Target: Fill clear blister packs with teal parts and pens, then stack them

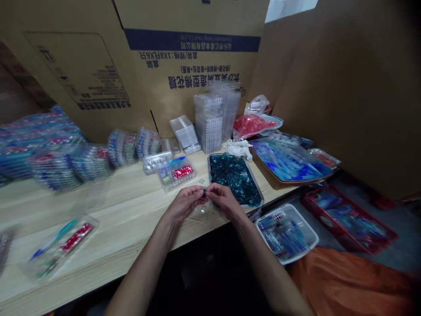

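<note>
My left hand (187, 202) and my right hand (225, 199) meet over the table's front edge, fingertips pinched together. Between them is a small dark piece (205, 192), too small to name. Just beyond my right hand lies a shallow tray (258, 186) heaped with shiny dark-teal pieces (233, 175). A clear plastic sheet or bag (201, 212) shows under my hands. Behind my left hand sits a clear plastic case (176, 172) holding a red-and-white pack and a blue stick-like item.
Stacked clear cases (210, 120) stand against a large cardboard box (197, 17). Bundled packs (55, 169) line the left. A similar filled case (66, 243) lies front left. Right are a carton of blue bags (292, 160), a white basket (314, 245) and a red crate (370, 248).
</note>
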### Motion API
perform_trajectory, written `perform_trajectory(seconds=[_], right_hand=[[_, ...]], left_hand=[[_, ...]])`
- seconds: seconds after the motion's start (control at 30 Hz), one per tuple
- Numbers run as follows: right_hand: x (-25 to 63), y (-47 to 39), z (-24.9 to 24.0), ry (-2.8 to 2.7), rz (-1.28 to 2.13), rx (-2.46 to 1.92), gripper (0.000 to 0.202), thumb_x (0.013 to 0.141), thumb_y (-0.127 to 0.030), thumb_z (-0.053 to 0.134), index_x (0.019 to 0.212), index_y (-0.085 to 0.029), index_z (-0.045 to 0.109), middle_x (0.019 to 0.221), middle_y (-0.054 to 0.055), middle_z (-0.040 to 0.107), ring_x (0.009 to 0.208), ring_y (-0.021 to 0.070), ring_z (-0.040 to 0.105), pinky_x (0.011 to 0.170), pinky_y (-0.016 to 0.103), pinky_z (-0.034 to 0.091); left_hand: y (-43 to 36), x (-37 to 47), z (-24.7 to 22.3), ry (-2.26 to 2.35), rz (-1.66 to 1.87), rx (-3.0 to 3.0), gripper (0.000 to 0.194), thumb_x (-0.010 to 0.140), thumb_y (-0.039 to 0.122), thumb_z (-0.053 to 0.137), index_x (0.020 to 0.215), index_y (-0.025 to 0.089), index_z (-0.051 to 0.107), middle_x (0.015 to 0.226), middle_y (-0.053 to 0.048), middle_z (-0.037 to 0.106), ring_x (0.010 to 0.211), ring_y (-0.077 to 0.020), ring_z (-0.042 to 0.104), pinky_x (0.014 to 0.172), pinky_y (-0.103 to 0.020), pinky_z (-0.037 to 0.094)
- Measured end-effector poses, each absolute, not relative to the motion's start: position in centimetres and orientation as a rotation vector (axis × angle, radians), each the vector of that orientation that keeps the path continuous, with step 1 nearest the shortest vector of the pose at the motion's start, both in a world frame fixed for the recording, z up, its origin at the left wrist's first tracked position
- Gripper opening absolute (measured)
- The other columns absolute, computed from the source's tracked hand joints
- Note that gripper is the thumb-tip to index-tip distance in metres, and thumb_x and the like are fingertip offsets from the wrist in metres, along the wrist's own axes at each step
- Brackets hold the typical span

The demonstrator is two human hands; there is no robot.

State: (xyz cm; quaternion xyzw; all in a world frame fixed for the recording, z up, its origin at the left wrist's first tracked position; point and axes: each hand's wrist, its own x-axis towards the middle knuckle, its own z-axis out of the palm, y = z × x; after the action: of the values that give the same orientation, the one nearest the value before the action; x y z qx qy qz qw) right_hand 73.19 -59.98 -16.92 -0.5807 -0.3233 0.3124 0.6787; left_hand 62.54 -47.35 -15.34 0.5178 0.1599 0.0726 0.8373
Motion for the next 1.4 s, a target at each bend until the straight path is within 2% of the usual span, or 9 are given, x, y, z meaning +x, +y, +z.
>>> perform_trajectory(seconds=[0.1, 0.3, 0.53, 0.63, 0.87, 1.03, 1.2, 1.3, 1.4], right_hand=[[72.5, -59.7, -16.4, -0.712, 0.759, -1.269, 0.032, 0.07, -0.048, 0.072, 0.07, -0.019, 0.059, 0.062, -0.004, 0.052, 0.059, 0.0106, 0.044, 0.06, 0.024, 0.034], [71.6, -59.4, -16.0, -0.733, 0.853, -1.207, 0.032, 0.07, -0.047, 0.073, 0.07, -0.018, 0.059, 0.066, -0.004, 0.053, 0.063, 0.0109, 0.045, 0.062, 0.024, 0.034], [70.6, -57.4, -15.3, -0.733, 0.87, -1.281, 0.03, 0.07, -0.047, 0.067, 0.066, -0.019, 0.056, 0.059, -0.004, 0.051, 0.058, 0.01, 0.044, 0.057, 0.023, 0.036], [69.9, -56.4, -15.7, -0.6, 0.969, -1.29, 0.027, 0.07, -0.042, 0.064, 0.062, -0.019, 0.052, 0.058, -0.004, 0.051, 0.053, 0.0084, 0.044, 0.052, 0.022, 0.037], [69.0, -56.0, -16.8, -0.427, 1.074, -1.338, 0.023, 0.07, -0.036, 0.058, 0.058, -0.02, 0.047, 0.049, -0.007, 0.045, 0.042, 0.0063, 0.039, 0.039, 0.02, 0.032], [70.0, -56.6, -17.3, -0.477, 0.886, -1.531, 0.02, 0.073, -0.039, 0.057, 0.072, -0.019, 0.056, 0.055, -0.006, 0.052, 0.042, 0.0072, 0.046, 0.036, 0.018, 0.033], [72.5, -58.5, -17.7, -0.528, 0.733, -1.554, 0.028, 0.072, -0.044, 0.06, 0.084, -0.018, 0.061, 0.059, -0.006, 0.053, 0.042, 0.0069, 0.046, 0.038, 0.018, 0.033], [74.1, -60.1, -18.0, -0.532, 0.722, -1.519, 0.032, 0.073, -0.046, 0.059, 0.085, -0.017, 0.062, 0.058, -0.006, 0.052, 0.044, 0.0079, 0.044, 0.04, 0.02, 0.033], [75.9, -61.8, -18.2, -0.591, 0.582, -1.645, 0.03, 0.08, -0.044, 0.051, 0.086, -0.017, 0.064, 0.058, -0.004, 0.052, 0.048, 0.0114, 0.048, 0.046, 0.023, 0.037]], left_hand=[[-46.5, 61.9, -15.0, 0.363, 0.064, 1.112, 0.039, 0.059, 0.035, 0.09, 0.082, 0.01, 0.072, 0.078, -0.004, 0.067, 0.067, -0.0093, 0.06, 0.065, -0.02, 0.046], [-46.5, 60.2, -14.3, 0.366, 0.074, 1.297, 0.034, 0.061, 0.037, 0.088, 0.068, 0.012, 0.066, 0.06, 0.002, 0.056, 0.053, -0.0054, 0.044, 0.05, -0.019, 0.029], [-47.0, 59.6, -14.3, 0.515, 0.473, 1.309, 0.038, 0.059, 0.042, 0.086, 0.07, 0.014, 0.062, 0.058, 0.004, 0.055, 0.052, -0.0065, 0.044, 0.05, -0.02, 0.032], [-46.8, 59.4, -14.3, 0.538, 0.523, 1.298, 0.041, 0.062, 0.043, 0.084, 0.084, 0.016, 0.063, 0.058, 0.006, 0.055, 0.05, -0.0065, 0.045, 0.05, -0.02, 0.033], [-45.7, 58.1, -15.2, 0.491, 0.5, 1.622, 0.038, 0.067, 0.037, 0.081, 0.095, 0.014, 0.069, 0.064, 0.003, 0.059, 0.058, -0.0093, 0.052, 0.057, -0.022, 0.038], [-44.3, 57.7, -16.4, 0.458, 0.499, 1.924, 0.023, 0.078, 0.034, 0.071, 0.092, 0.016, 0.071, 0.073, -0.002, 0.065, 0.066, -0.0138, 0.057, 0.061, -0.024, 0.042], [-43.2, 57.8, -17.4, 0.226, 0.469, 2.298, 0.014, 0.085, 0.025, 0.063, 0.092, 0.021, 0.075, 0.093, -0.008, 0.072, 0.09, -0.0208, 0.063, 0.083, -0.034, 0.047], [-42.7, 57.9, -18.3, 0.144, 0.431, 2.4, 0.018, 0.087, 0.023, 0.061, 0.097, 0.022, 0.076, 0.091, -0.008, 0.074, 0.088, -0.0217, 0.064, 0.083, -0.035, 0.048], [-42.3, 57.9, -19.1, 0.063, 0.412, 2.481, 0.019, 0.088, 0.022, 0.058, 0.095, 0.022, 0.076, 0.091, -0.008, 0.075, 0.088, -0.0214, 0.065, 0.084, -0.035, 0.048]])
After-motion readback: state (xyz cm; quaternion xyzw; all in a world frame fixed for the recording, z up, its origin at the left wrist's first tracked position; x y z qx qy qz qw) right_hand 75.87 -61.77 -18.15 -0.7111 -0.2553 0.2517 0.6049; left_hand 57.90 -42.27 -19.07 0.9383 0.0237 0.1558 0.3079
